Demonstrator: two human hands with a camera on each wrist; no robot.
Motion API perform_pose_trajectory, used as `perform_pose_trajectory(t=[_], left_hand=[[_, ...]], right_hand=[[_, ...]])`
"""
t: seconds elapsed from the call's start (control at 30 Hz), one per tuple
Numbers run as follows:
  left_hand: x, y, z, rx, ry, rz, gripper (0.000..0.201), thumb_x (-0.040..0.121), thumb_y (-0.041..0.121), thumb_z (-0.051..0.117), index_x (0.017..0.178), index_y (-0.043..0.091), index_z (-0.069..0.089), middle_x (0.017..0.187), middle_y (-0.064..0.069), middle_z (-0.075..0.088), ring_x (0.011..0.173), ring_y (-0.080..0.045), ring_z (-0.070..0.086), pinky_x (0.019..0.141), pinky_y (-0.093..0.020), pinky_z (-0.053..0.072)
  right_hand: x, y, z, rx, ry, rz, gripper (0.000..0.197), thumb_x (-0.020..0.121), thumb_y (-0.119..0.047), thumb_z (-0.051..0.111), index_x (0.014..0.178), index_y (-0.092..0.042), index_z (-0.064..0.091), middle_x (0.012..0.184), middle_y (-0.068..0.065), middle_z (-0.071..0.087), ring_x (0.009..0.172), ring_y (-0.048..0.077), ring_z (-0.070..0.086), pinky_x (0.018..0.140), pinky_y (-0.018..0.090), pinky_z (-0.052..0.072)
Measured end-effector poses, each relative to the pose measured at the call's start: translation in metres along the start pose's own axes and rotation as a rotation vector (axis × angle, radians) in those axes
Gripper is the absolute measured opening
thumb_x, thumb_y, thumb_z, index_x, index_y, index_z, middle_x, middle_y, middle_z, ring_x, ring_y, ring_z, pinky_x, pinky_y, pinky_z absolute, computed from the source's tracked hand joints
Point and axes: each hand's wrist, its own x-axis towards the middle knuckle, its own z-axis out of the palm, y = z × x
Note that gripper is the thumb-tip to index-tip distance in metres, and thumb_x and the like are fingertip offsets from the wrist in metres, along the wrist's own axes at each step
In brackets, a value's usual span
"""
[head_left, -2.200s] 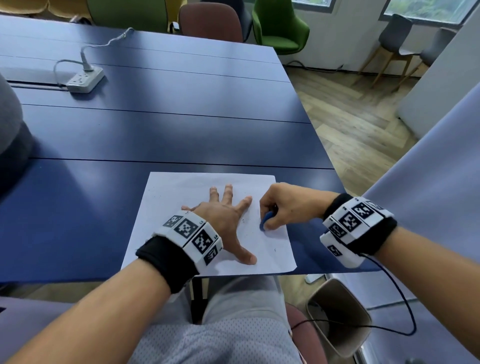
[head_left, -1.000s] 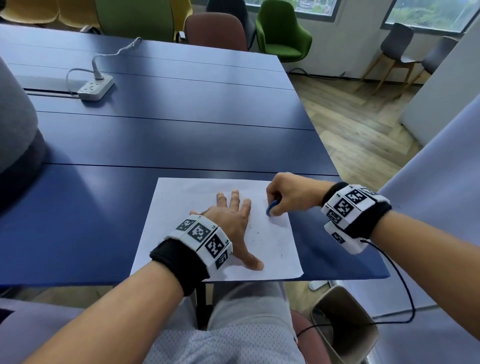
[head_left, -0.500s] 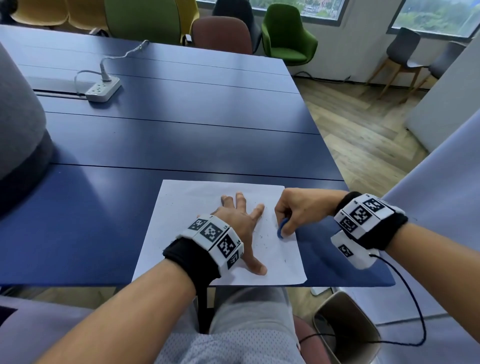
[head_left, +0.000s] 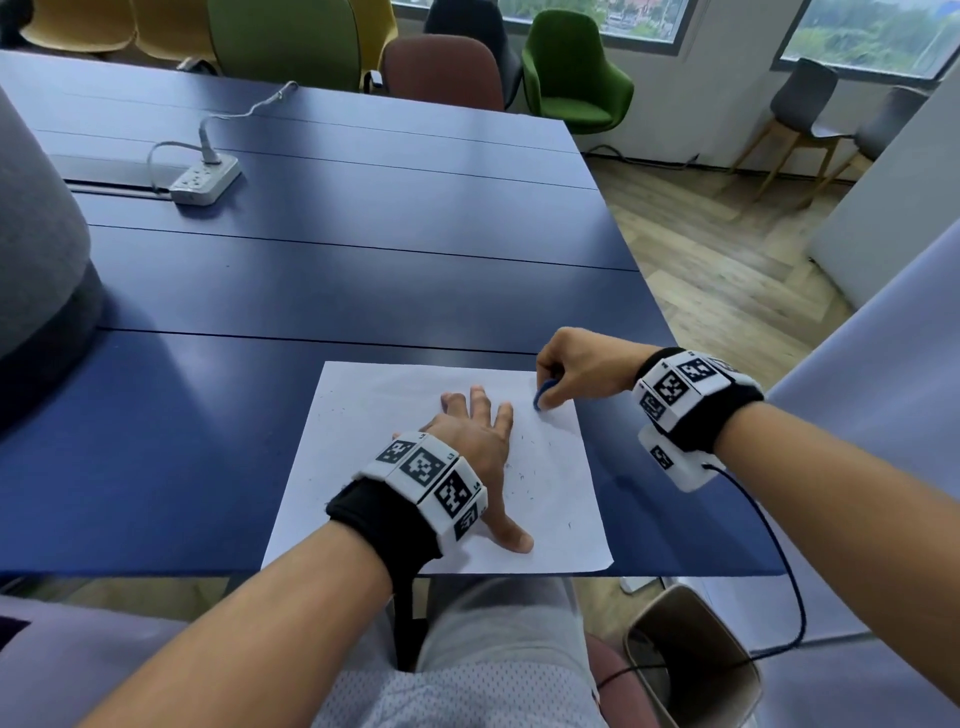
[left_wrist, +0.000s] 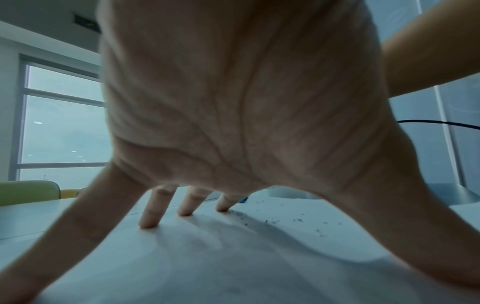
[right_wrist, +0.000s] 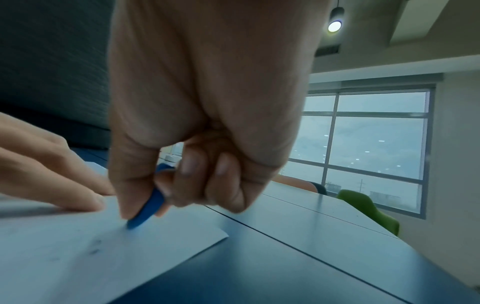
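Observation:
A white sheet of paper lies at the near edge of the blue table. My left hand lies flat on the sheet with fingers spread and straight; in the left wrist view its fingertips press the paper. My right hand pinches a small blue eraser between thumb and fingers, its tip touching the paper near the far right corner. The right wrist view shows the eraser tilted against the sheet. Dark crumbs are scattered over the paper's right half.
A white power strip with its cord sits at the far left of the table. A grey rounded object stands at the left edge. Chairs line the far side. A bin stands on the floor under my right arm.
My right hand has carried the eraser away from me, from beside the left fingertips up to the paper's far right corner. The left hand stays flat on the sheet.

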Motion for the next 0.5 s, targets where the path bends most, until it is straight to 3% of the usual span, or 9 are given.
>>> perform_pose_trajectory(t=[0.1, 0.23, 0.37, 0.5], left_hand=[[0.0, 0.0, 0.0, 0.001, -0.006, 0.003, 0.153, 0.045, 0.08, 0.076, 0.154, 0.019, -0.01, 0.162, -0.013, -0.01, 0.145, -0.04, 0.003, 0.104, -0.063, 0.036], [0.0, 0.0, -0.002, -0.012, -0.021, -0.002, 0.151, 0.047, 0.079, 0.077, 0.155, 0.02, -0.011, 0.162, -0.013, -0.012, 0.146, -0.041, 0.001, 0.104, -0.065, 0.036], [-0.001, 0.001, -0.001, -0.008, -0.018, -0.006, 0.152, 0.047, 0.079, 0.077, 0.154, 0.019, -0.012, 0.162, -0.011, -0.011, 0.146, -0.04, 0.001, 0.104, -0.065, 0.036], [-0.003, 0.001, -0.003, -0.016, -0.019, -0.013, 0.151, 0.047, 0.078, 0.078, 0.155, 0.02, -0.01, 0.162, -0.009, -0.01, 0.147, -0.039, 0.002, 0.103, -0.066, 0.037]], right_hand=[[0.006, -0.003, 0.003, 0.033, 0.099, -0.006, 0.012, 0.075, -0.015, 0.076, 0.074, -0.005, 0.068, 0.064, 0.0, 0.059, 0.054, 0.009, 0.047, 0.054, 0.025, 0.04], [0.005, -0.01, 0.005, 0.008, -0.046, -0.037, 0.015, 0.075, -0.021, 0.078, 0.074, -0.008, 0.069, 0.062, -0.003, 0.057, 0.053, 0.008, 0.045, 0.053, 0.021, 0.037], [0.009, -0.007, 0.003, 0.019, 0.07, 0.009, 0.014, 0.075, -0.021, 0.078, 0.071, -0.012, 0.068, 0.066, 0.0, 0.061, 0.058, 0.012, 0.05, 0.055, 0.026, 0.041], [0.006, -0.018, 0.009, -0.009, -0.084, -0.039, 0.015, 0.074, -0.022, 0.078, 0.07, -0.012, 0.067, 0.063, -0.002, 0.058, 0.055, 0.01, 0.046, 0.054, 0.025, 0.039]])
